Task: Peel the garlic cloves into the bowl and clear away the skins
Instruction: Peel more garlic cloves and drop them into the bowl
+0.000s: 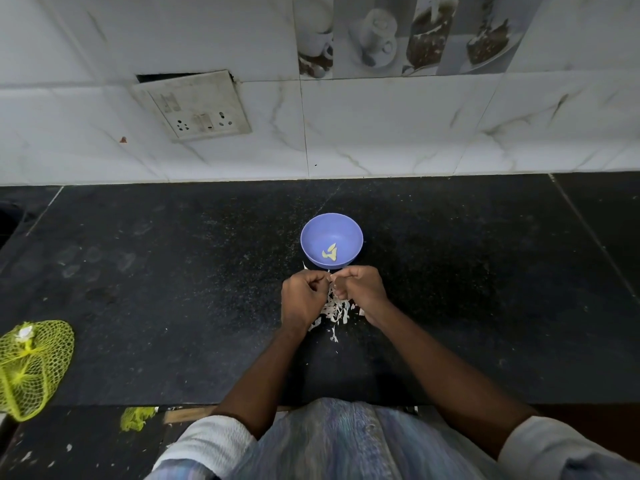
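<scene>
Your two hands meet just in front of the blue bowl [331,240], over the black stone desk [173,271]. Your left hand [302,299] is curled into a closed grip, fingertips pinched against those of your right hand [362,289], which is curled the same way. Whatever they pinch is too small and too hidden to name; only a pale sliver shows between the fingertips. I cannot tell whether it is a clove or a skin.

The bowl stands upright on the desk, just beyond your knuckles and not touching them. Inside it, toward the near wall, lie a few peeled garlic cloves [329,253], pale yellow.

Under and between your wrists a loose heap of white garlic skins [335,311] is scattered on the desk, with a few flakes trailing toward you.

Far off to your left, at the desk's edge, lies a yellow-green mesh bag [33,365] with something white in it. A switch and socket plate [195,105] hangs on the tiled wall behind.
</scene>
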